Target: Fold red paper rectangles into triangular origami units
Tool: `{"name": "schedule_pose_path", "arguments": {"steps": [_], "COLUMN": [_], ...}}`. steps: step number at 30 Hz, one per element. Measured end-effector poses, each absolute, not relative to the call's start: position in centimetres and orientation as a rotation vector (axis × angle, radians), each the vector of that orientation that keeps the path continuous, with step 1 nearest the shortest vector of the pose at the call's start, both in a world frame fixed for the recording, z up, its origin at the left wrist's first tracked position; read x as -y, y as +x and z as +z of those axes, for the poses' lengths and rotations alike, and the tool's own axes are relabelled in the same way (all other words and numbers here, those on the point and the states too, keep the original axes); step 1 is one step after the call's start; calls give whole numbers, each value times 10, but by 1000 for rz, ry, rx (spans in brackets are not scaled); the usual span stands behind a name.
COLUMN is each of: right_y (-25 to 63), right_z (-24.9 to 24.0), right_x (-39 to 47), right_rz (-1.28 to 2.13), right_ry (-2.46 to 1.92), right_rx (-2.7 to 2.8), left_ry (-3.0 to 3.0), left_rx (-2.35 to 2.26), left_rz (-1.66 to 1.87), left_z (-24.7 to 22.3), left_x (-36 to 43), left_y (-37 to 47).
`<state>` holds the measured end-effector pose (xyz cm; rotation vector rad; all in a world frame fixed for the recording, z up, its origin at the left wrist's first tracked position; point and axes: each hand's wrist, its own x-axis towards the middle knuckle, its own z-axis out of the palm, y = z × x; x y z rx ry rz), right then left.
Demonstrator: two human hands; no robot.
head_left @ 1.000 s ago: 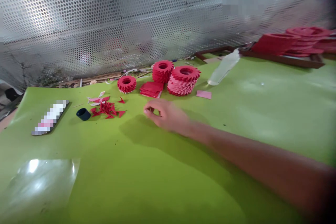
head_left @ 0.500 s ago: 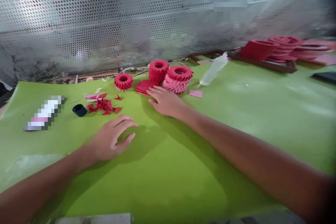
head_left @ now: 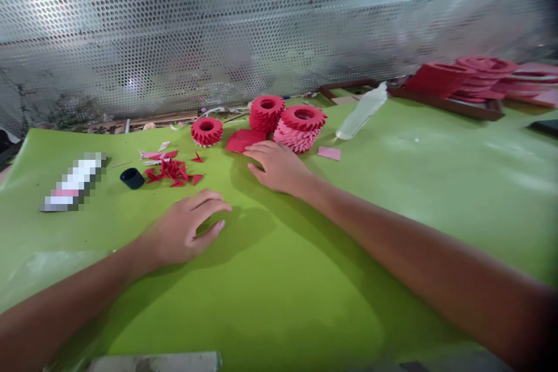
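My right hand (head_left: 276, 165) reaches to a stack of red paper (head_left: 244, 140), its fingertips at the near right edge and its thumb apart. My left hand (head_left: 192, 225) hovers low over the green tabletop (head_left: 279, 296), thumb and fingers apart with nothing between them. Small folded red pieces (head_left: 172, 171) lie in a pile beyond my left hand, beside a dark blue ring (head_left: 132, 178). Behind the paper stands a round red stack (head_left: 267, 113); a red and pink one (head_left: 301, 128) is right of it, a smaller one (head_left: 207, 131) to the left.
A translucent bottle (head_left: 362, 111) lies right of the stacks, near a pink paper slip (head_left: 329, 153). Brown trays (head_left: 483, 109) with red paper pieces sit at the back right. A perforated metal sheet (head_left: 218, 29) rises behind the table. A blurred-out item (head_left: 74, 182) lies left.
The top of the red paper stack looks spread or shifted under my right fingertips. My left hand is almost unchanged. The view has shifted slightly.
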<state>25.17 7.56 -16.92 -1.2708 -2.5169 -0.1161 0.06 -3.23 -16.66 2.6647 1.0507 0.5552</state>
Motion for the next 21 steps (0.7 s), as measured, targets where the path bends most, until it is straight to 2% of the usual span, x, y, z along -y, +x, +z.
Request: {"name": "schedule_pose_path", "arguments": {"steps": [6,8,13,16,21], "right_y": [251,246,230,226,227], "right_z": [-163,-159,-160,-163,-164], "right_x": [-69,-60,-34,-24,-20], "right_rz": [-60,182,1093,1420,1402], "right_ry": [-1081,-996,-1005,-997,-1054], "right_rx": [2274,2102,1810,1770,1821], "left_ry": [2760,2849,3069,3120,3076], "left_rx": [-1012,-1014,-1084,-1107,-1072], "left_rz": [654,766,1072,1106,1118], "left_z": [-166,-167,-171,-171,-169], "left_x": [32,31,28,26,26], "left_y": [2,2,-3,-4,-3]}}
